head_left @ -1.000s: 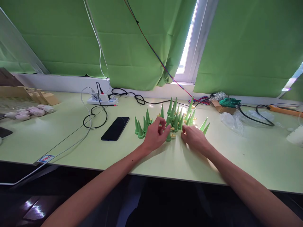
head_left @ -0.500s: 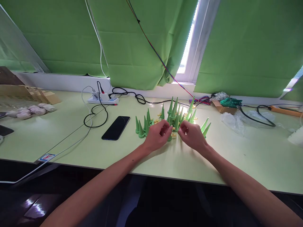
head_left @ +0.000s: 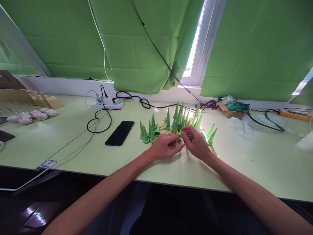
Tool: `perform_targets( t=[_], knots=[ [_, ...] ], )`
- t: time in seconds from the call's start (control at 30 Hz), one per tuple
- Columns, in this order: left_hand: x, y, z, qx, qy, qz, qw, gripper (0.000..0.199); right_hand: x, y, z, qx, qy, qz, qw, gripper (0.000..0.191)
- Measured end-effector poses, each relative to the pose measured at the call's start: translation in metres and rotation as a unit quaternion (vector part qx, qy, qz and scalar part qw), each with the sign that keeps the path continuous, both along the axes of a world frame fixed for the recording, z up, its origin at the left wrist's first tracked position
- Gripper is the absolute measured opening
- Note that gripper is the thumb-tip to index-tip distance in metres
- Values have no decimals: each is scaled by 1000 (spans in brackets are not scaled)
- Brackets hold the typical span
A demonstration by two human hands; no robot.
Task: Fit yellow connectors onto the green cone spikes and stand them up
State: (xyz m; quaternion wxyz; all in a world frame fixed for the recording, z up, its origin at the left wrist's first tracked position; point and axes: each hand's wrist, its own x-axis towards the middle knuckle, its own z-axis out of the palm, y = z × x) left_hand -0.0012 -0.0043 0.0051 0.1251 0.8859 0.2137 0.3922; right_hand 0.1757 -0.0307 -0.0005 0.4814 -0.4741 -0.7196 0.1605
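Note:
Several green cones (head_left: pixel 145 135) stand upright on the pale table, in a group in front of me. Small yellow pieces (head_left: pixel 162 127) lie among them. My left hand (head_left: pixel 168 144) is at the near side of the group, its fingers bent and drawn together; anything between them is too small to name. Close beside it, my right hand (head_left: pixel 195 140) has thumb and fingertips pinched, and what they hold is hidden. Two more cones (head_left: pixel 211 135) lean just right of my right hand.
A black phone (head_left: pixel 119 133) lies left of the cones. Behind it are a white power strip (head_left: pixel 106 103) and black cables (head_left: pixel 146 103). Plastic bags (head_left: pixel 241 126) and a small cardboard box (head_left: pixel 230 112) sit right; pale wrapped bundles (head_left: pixel 39 115) lie far left.
My left hand has moved slightly right and down, and its fingers have come lower. My right hand has shifted left, so the fingertips are nearer each other. The cone by my left fingers is no longer visible there.

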Motion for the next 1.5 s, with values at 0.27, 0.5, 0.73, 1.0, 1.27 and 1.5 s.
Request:
perform_targets(
  t=[0.27,0.5,0.73,1.0,1.27,1.5],
  knots=[
    [0,2,-3,-2,18,14,1000,28,-2,-2,3,6,12,-5,1000,14],
    [0,3,-4,14,7,18,1000,22,-3,-4,5,14,23,-6,1000,12],
    [-1,2,-4,9,-8,25,1000,13,-3,-4,5,36,34,-9,999,11],
    [-1,4,-6,5,-38,39,998,14,-3,-4,5,44,43,-14,998,11],
    [0,6,-4,-18,-56,70,996,16,-3,-5,8,28,44,6,999,15],
    [0,7,-3,-8,-69,56,996,14,-1,-3,5,7,57,36,998,19]
  ],
)
